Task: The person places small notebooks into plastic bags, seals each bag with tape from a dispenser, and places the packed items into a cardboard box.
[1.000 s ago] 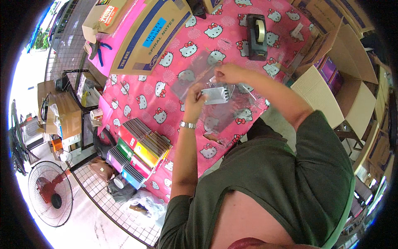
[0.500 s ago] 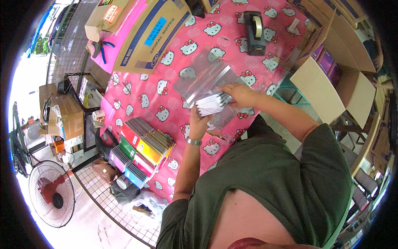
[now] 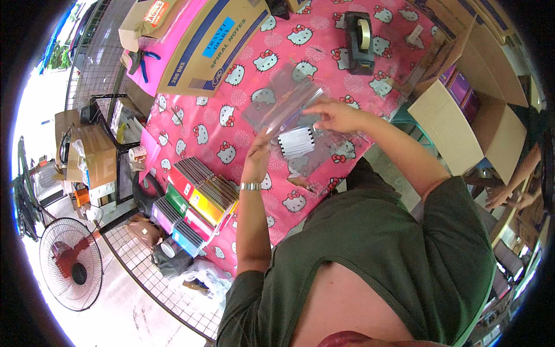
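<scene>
And here we are, two hands over the pink patterned surface (image 3: 214,139), working close to its near right corner! The left hand (image 3: 258,150) is pinched on the left side of a clear bag (image 3: 289,113), fingertips at the end of its shiny strip. Across from it, well apart, the right hand (image 3: 340,117) has its index finger stretched toward the strip's other end; I can't tell from here whether it grips the film or merely touches it. Right between them, just on the near side of the strip, sits a small batch of white spiral notebooks (image 3: 296,143), dark coils showing at both sides. Are they inside the film or lying on it? With this glare and blur, it's honestly hard to call. The step in hand looks like managing the bag at that strip, and the play, in my judgement, is light, even tension: hold the left end firm, run the right fingertip straight along the strip, and let no fold bunch up in the middle. Thin film like this probably slips and creases easily, so a flat bag and squared-up notebooks should help, with the coils clear of the plastic's edge, where they could snag. The tape dispenser (image 3: 359,49) stands toward the far edge, nicely out of the elbow's path!
</scene>
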The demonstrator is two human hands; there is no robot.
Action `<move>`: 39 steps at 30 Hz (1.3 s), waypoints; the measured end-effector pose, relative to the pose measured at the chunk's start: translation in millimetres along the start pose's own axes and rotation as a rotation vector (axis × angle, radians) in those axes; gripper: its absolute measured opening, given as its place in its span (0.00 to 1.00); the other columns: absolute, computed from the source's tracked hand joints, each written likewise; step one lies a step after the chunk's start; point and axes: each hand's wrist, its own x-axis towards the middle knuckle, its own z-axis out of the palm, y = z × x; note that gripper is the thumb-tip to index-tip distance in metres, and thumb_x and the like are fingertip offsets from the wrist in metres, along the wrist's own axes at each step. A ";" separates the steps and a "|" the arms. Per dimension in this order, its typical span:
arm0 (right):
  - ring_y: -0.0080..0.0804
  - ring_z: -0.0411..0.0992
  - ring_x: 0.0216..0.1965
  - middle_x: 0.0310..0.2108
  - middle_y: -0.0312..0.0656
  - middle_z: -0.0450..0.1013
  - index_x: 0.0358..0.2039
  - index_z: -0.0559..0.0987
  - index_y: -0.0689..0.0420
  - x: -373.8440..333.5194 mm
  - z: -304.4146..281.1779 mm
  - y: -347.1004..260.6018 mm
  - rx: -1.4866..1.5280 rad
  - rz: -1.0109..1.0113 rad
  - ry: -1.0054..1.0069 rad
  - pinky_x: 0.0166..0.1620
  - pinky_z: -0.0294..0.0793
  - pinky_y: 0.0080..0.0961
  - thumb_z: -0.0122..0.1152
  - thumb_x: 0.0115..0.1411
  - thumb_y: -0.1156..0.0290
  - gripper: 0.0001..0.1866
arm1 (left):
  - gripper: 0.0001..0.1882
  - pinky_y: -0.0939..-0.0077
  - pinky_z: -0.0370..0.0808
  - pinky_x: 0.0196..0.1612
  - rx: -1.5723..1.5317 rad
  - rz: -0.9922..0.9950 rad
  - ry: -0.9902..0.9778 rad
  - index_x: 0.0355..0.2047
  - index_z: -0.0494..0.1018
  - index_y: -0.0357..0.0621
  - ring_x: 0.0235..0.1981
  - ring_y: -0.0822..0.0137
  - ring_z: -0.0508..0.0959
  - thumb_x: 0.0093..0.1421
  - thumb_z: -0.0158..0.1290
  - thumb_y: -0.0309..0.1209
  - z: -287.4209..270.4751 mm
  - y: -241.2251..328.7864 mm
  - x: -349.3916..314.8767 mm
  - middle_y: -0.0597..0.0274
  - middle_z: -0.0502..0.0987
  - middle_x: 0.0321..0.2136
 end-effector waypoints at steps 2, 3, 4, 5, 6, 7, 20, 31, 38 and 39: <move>0.27 0.66 0.37 0.39 0.41 0.66 0.50 0.75 0.47 10.9 9.9 19.7 0.076 0.019 -0.202 0.40 0.68 0.25 0.61 0.55 0.68 0.19 | 0.28 0.72 0.58 0.58 0.053 -0.064 -0.157 0.56 0.63 0.36 0.57 0.64 0.63 0.53 0.49 0.25 1.2 -1.1 20.8 0.55 0.65 0.55; 0.27 0.66 0.36 0.38 0.40 0.66 0.49 0.75 0.47 14.6 14.1 25.6 0.037 -0.036 -0.171 0.39 0.68 0.25 0.62 0.55 0.68 0.19 | 0.28 0.72 0.59 0.57 0.077 -0.103 -0.235 0.56 0.63 0.36 0.56 0.64 0.64 0.52 0.50 0.25 8.5 2.1 27.1 0.55 0.66 0.54; 0.27 0.66 0.35 0.38 0.40 0.67 0.48 0.76 0.48 18.6 17.4 31.4 -0.002 -0.092 -0.142 0.38 0.68 0.25 0.62 0.54 0.68 0.19 | 0.26 0.73 0.64 0.52 0.117 -0.220 -0.230 0.52 0.66 0.35 0.51 0.66 0.69 0.51 0.53 0.25 14.7 7.1 34.5 0.57 0.71 0.49; 0.27 0.67 0.33 0.37 0.39 0.67 0.47 0.76 0.48 23.4 19.8 28.3 -0.040 -0.156 -0.114 0.37 0.68 0.25 0.63 0.54 0.68 0.18 | 0.24 0.74 0.66 0.50 0.174 -0.236 -0.213 0.50 0.68 0.35 0.48 0.67 0.70 0.50 0.54 0.25 12.2 5.7 38.5 0.58 0.73 0.47; 0.30 0.68 0.34 0.36 0.40 0.68 0.45 0.77 0.49 25.1 21.7 25.0 -0.036 -0.120 -0.122 0.38 0.69 0.27 0.63 0.53 0.68 0.17 | 0.22 0.74 0.67 0.48 0.231 -0.251 -0.195 0.47 0.70 0.35 0.46 0.68 0.71 0.49 0.54 0.24 10.2 3.7 41.0 0.58 0.74 0.45; 0.32 0.69 0.34 0.35 0.40 0.69 0.43 0.78 0.50 25.1 23.7 21.4 -0.032 -0.084 -0.130 0.38 0.70 0.29 0.63 0.52 0.68 0.16 | 0.21 0.75 0.68 0.46 0.288 -0.266 -0.177 0.45 0.73 0.34 0.43 0.69 0.73 0.48 0.55 0.24 7.9 1.6 40.7 0.59 0.75 0.44; 0.39 0.69 0.42 0.37 0.40 0.71 0.38 0.78 0.58 -19.6 34.1 -5.1 -0.401 -0.470 0.083 0.44 0.71 0.33 0.62 0.48 0.69 0.16 | 0.17 0.70 0.73 0.43 1.206 0.443 -0.162 0.37 0.76 0.40 0.42 0.59 0.74 0.43 0.56 0.18 57.0 34.4 -8.4 0.58 0.75 0.38; 0.42 0.60 0.47 0.48 0.37 0.64 0.22 0.77 0.53 -13.0 81.2 -0.9 -0.474 -0.050 0.390 0.49 0.57 0.44 0.63 0.47 0.63 0.08 | 0.08 0.69 0.70 0.43 1.122 0.349 0.263 0.24 0.80 0.46 0.41 0.60 0.70 0.40 0.64 0.25 49.4 -3.7 -0.5 0.58 0.67 0.45; 0.42 0.69 0.38 0.36 0.42 0.72 0.26 0.78 0.57 7.9 -5.8 22.5 -0.130 -0.125 0.804 0.43 0.67 0.38 0.62 0.52 0.64 0.09 | 0.07 0.60 0.62 0.52 1.385 0.314 0.374 0.21 0.81 0.47 0.48 0.53 0.67 0.36 0.64 0.30 59.7 6.6 6.5 0.54 0.69 0.44; 0.41 0.70 0.35 0.32 0.41 0.72 0.28 0.78 0.58 4.7 -38.7 46.4 -0.194 0.053 1.032 0.40 0.69 0.36 0.63 0.52 0.65 0.10 | 0.07 0.60 0.61 0.52 1.414 0.328 0.334 0.20 0.80 0.47 0.49 0.53 0.66 0.37 0.64 0.30 63.4 10.0 10.4 0.53 0.70 0.44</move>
